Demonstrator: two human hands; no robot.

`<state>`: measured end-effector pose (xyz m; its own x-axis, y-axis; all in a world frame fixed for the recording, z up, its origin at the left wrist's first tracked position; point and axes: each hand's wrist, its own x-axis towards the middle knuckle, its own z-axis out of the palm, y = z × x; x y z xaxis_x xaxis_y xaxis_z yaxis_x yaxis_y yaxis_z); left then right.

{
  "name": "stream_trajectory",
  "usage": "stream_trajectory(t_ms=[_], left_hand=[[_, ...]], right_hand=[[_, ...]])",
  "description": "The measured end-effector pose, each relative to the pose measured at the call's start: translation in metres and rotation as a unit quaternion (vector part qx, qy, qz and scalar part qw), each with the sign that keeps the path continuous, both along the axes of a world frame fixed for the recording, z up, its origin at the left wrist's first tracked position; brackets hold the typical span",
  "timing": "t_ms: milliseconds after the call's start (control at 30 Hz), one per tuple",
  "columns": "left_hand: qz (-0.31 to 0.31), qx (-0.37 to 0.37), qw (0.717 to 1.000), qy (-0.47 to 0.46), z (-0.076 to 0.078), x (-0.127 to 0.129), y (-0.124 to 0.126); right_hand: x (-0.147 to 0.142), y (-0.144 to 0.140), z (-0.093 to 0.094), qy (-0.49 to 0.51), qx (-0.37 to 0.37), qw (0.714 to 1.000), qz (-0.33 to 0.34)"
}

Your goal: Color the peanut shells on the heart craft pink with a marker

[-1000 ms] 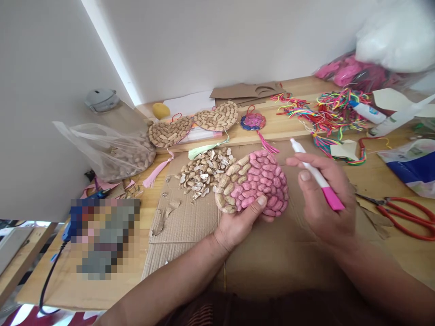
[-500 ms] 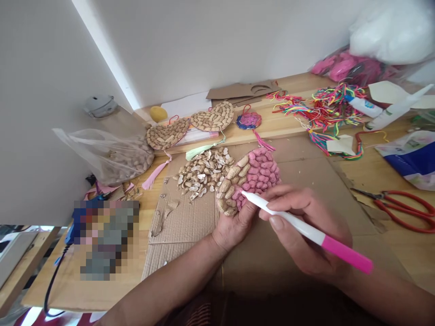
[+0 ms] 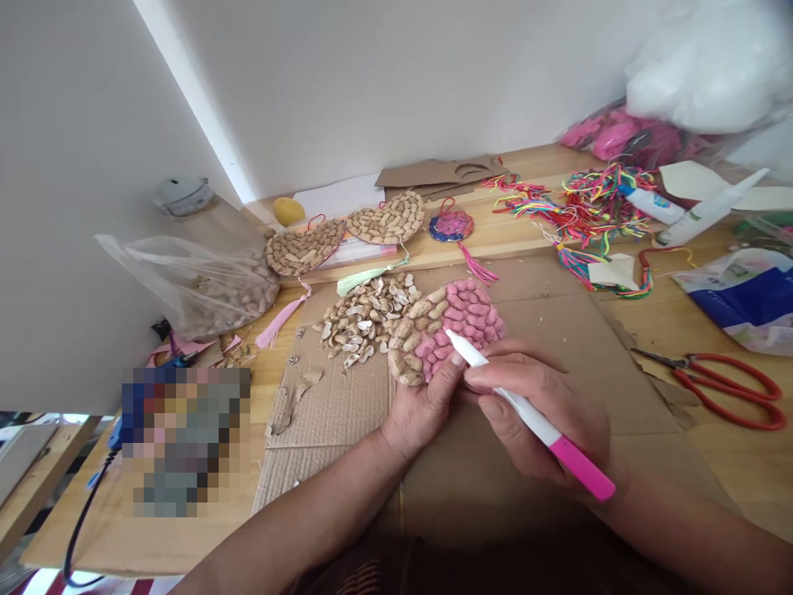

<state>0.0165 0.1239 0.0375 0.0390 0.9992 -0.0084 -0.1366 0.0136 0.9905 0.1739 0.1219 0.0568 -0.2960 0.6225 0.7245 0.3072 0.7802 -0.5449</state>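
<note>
My left hand (image 3: 421,409) grips the lower edge of a peanut-shell heart (image 3: 443,326), mostly pink with a tan strip left on its left side. It lies over a cardboard sheet (image 3: 334,405). My right hand (image 3: 538,409) holds a white marker with a pink cap end (image 3: 529,417). The marker's tip touches the pink shells near my left thumb.
A pile of loose peanut shells (image 3: 363,312) lies just left of the heart. Two unpainted shell hearts (image 3: 347,235) and a small painted ornament (image 3: 451,226) sit behind. A bag of peanuts (image 3: 211,285) is at left, red scissors (image 3: 728,384) at right, coloured cords (image 3: 582,211) at back right.
My right hand turned the marker from tip-up beside the heart down to the shells, tip now on the pink area. My left hand kept hold of the heart.
</note>
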Motion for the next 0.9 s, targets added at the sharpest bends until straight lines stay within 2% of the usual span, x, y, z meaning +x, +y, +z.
stream_trajectory(t_ms=[133,233,467,633,900], left_hand=[[0.019,0.009,1.000,-0.015,-0.002,0.001,0.001],[0.031,0.013,0.999,-0.015,-0.006,0.001,0.000],[0.027,0.029,0.999,0.030,-0.009,-0.001,-0.001],[0.006,0.048,0.999,0.012,-0.007,0.000,-0.001],[-0.021,0.001,1.000,0.012,-0.011,-0.001,-0.002]], right_hand=[[0.000,-0.005,-0.003,0.041,-0.069,0.996,-0.028],[-0.001,-0.009,-0.002,0.079,-0.093,0.992,-0.025],[-0.001,-0.011,0.002,0.087,-0.110,0.990,-0.020],[0.001,-0.010,0.003,0.098,-0.113,0.989,0.003],[0.000,-0.012,0.005,0.085,-0.090,0.992,0.016]])
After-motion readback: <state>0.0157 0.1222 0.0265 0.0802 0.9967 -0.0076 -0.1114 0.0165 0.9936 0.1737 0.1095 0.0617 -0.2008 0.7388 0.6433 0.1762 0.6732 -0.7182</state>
